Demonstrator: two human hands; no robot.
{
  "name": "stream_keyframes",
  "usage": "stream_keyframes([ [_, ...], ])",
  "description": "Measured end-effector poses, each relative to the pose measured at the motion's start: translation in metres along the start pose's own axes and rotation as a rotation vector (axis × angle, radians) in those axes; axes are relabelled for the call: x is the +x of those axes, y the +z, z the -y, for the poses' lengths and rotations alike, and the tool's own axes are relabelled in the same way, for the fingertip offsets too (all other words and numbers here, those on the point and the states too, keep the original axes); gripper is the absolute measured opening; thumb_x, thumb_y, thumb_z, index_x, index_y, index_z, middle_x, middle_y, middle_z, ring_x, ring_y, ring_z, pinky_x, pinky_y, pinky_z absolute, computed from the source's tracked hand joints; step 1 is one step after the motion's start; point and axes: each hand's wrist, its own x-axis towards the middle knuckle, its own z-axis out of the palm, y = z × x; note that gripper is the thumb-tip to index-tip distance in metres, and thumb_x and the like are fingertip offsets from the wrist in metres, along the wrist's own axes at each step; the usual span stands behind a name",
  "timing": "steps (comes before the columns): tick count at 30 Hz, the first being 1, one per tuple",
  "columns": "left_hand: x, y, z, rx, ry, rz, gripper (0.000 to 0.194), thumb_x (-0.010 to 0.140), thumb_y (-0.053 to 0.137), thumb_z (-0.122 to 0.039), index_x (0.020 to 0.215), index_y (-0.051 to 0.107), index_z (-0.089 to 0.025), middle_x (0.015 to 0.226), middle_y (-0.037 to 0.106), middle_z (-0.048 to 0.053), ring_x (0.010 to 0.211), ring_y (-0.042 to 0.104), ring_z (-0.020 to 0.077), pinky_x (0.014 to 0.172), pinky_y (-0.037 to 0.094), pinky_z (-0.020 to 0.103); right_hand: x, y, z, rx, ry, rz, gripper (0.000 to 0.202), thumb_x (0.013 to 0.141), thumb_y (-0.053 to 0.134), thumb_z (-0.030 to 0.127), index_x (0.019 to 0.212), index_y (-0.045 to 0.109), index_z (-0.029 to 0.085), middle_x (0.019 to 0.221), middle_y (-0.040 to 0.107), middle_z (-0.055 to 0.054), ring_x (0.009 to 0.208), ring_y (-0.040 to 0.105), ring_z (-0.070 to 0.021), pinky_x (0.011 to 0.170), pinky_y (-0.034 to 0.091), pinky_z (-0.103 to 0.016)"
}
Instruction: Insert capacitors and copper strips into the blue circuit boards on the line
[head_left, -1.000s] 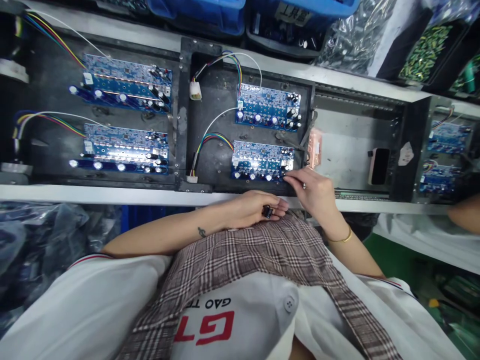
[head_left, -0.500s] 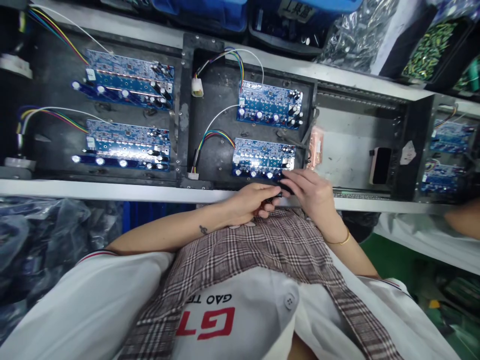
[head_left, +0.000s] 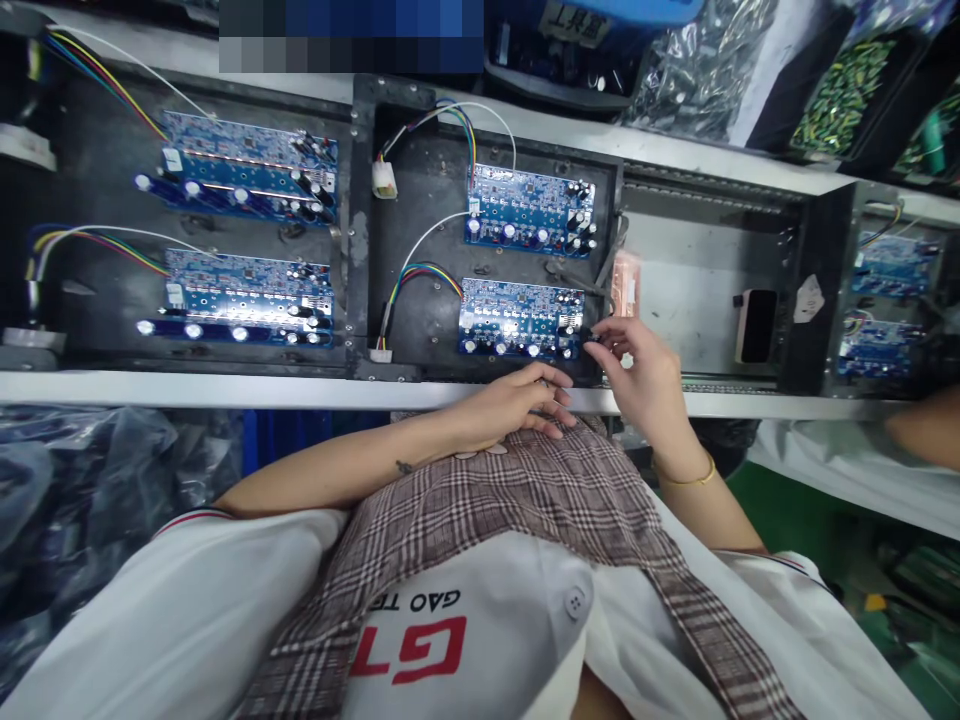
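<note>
My right hand [head_left: 637, 365] is at the lower right corner of a blue circuit board [head_left: 521, 318]. Its thumb and fingertips close round a small dark part [head_left: 587, 335], whose exact kind I cannot make out. Just below the board, my left hand [head_left: 529, 400] rests over the front rail with its fingers loosely apart. Behind this board lies a second blue circuit board [head_left: 531, 210] in the same black tray [head_left: 420, 230]. Coloured wires run from both boards to white connectors [head_left: 385, 179] at the tray's left side.
Another black tray with two wired boards [head_left: 247, 298] adjoins on the left. To the right are a pink packet [head_left: 626, 285], a dark-faced device [head_left: 757, 326] and further boards [head_left: 889, 348]. Bins of small parts [head_left: 840, 100] stand behind the rail [head_left: 697, 140]. Another person's arm [head_left: 926, 432] shows at right.
My hands have parted. The right moved up and right to the board's corner with the small dark part; the left let go and its fingers spread. The view shifted slightly.
</note>
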Motion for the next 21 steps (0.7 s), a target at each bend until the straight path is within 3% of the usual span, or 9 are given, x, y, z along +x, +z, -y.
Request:
stream_keyframes([
  [2,0.000,-0.002,-0.001,0.020,-0.019,0.051,0.020,0.092,0.045,-0.011,0.111,0.053,-0.011,0.103,0.060,0.010,0.085,0.068,0.0159,0.077,0.052,0.030,0.002,0.006,-0.006,0.052,0.020,-0.029,0.015,0.091,0.063,0.025,0.106,0.067,0.022,0.092,0.072,-0.003,0.078,0.069,-0.0167,0.077,0.058,-0.033],
  [5,0.001,-0.004,-0.003,0.044,-0.045,0.121,0.025,0.098,0.041,-0.015,0.119,0.052,-0.010,0.100,0.063,0.011,0.080,0.070,0.0157,0.074,0.052,0.028,0.003,0.009,-0.007,0.057,-0.017,-0.029,0.015,0.092,0.059,0.021,0.103,0.069,0.020,0.101,0.074,-0.006,0.086,0.072,-0.0180,0.081,0.060,-0.034],
  [9,0.002,-0.007,-0.002,0.097,-0.024,0.141,0.019,0.099,0.045,-0.021,0.116,0.049,-0.013,0.086,0.064,0.005,0.069,0.069,0.0132,0.063,0.048,0.023,0.004,0.008,-0.005,-0.033,-0.072,-0.036,0.015,0.093,0.057,0.021,0.101,0.070,0.020,0.097,0.075,-0.007,0.087,0.072,-0.0204,0.080,0.060,-0.037],
  [14,0.000,-0.009,-0.004,0.191,0.026,0.086,0.016,0.097,0.054,-0.031,0.099,0.049,-0.015,0.071,0.057,-0.003,0.046,0.050,0.0042,0.045,0.029,0.017,0.005,0.008,-0.004,-0.072,-0.104,-0.049,0.014,0.094,0.056,0.022,0.099,0.070,0.020,0.096,0.075,-0.007,0.087,0.072,-0.0210,0.077,0.060,-0.037],
  [21,-0.003,-0.006,-0.011,0.069,-0.031,0.040,0.019,0.098,0.047,-0.023,0.109,0.060,-0.014,0.067,0.034,-0.006,0.049,0.030,0.0038,0.046,0.019,0.018,0.005,0.009,-0.005,-0.088,-0.134,-0.049,0.013,0.095,0.056,0.020,0.099,0.068,0.019,0.096,0.075,-0.007,0.089,0.071,-0.0196,0.077,0.060,-0.034],
])
